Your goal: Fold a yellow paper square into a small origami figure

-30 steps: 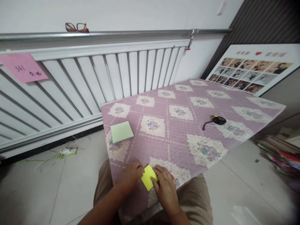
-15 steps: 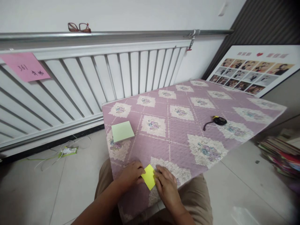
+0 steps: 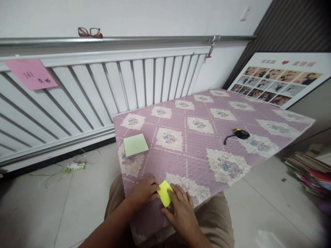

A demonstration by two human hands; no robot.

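A small square of yellow paper lies on the tablecloth near the table's close edge, one corner pointing at me. At its left corner, my left hand is closed with thumb and fingers on the paper. My right hand grips it from the other side, with fingertips over the right edge and the thumb by the lower corner. Part of the paper's right side is hidden under these fingers. Farther up on the left rests a pale green pad of sticky notes, apart from both hands.
The table wears a purple floral cloth. A black coiled cord lies toward its right side. Behind stands a white radiator with a pink note. Glasses sit on the pipe. Books are stacked at right.
My right thumb has swung down and away from its fingers, toward the paper's lower corner, while the fingertips reach farther over the right edge. My left hand has barely moved.
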